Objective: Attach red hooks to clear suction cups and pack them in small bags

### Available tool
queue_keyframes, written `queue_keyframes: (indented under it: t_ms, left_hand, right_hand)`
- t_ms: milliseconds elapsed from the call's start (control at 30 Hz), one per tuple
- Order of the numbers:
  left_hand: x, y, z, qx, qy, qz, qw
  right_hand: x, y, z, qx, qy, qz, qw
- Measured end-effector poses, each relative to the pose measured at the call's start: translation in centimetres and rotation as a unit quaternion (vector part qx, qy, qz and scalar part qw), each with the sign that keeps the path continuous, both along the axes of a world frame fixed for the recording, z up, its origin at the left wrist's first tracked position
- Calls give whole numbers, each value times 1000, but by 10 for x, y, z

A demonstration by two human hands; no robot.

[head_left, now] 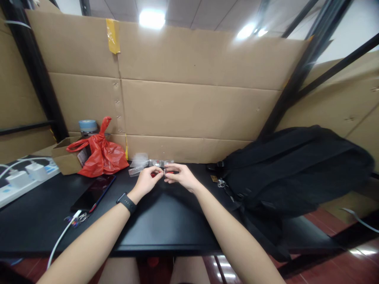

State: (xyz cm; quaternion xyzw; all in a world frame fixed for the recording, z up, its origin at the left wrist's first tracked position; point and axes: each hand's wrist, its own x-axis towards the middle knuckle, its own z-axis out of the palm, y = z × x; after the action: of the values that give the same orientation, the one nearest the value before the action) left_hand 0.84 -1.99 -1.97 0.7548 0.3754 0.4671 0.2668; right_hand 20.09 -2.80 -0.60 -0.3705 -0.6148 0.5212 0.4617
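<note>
My left hand (148, 180) and my right hand (183, 177) meet above the far middle of the black table, fingertips almost touching. Between them is a small red-and-silver item (165, 172); its kind is too small to make out. Red shows at the fingers of both hands, with a thin shiny metal part in the middle. The fingers of each hand are pinched on it, and they hide much of it. Just behind the hands, clear plastic packaging (139, 161) lies against the cardboard. A dark watch (126, 202) is on my left wrist.
Left on the black table (166, 228) are a tied red plastic bag (103, 156), a cardboard box (66, 154), a phone (93, 193), keys (79, 217) and a power strip (29, 179). A black backpack (296, 169) covers the right side. A cardboard wall (189, 106) stands behind.
</note>
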Motion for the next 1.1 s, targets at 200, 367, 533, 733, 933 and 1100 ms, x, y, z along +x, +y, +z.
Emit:
queue_keyframes:
  t_ms: [200, 367, 533, 733, 933, 1100]
  left_hand:
    - [0, -2, 1, -2, -2, 16, 1000]
    - [1, -3, 5, 13, 32, 29, 999]
    - [-30, 12, 15, 80, 180, 253, 947]
    - [-91, 37, 8, -15, 339, 205, 918]
    - [-109, 51, -3, -12, 308, 192, 932]
    - [-98, 41, 13, 57, 170, 282, 943]
  right_hand:
    - [0, 1, -2, 19, -12, 23, 999]
    - [2, 3, -4, 53, -50, 14, 997]
    - [8, 9, -6, 70, -99, 4, 993]
    - [22, 21, -11, 85, -103, -16, 991]
    - [32, 28, -13, 87, -112, -33, 989]
    - [39, 29, -9, 117, -107, -41, 987]
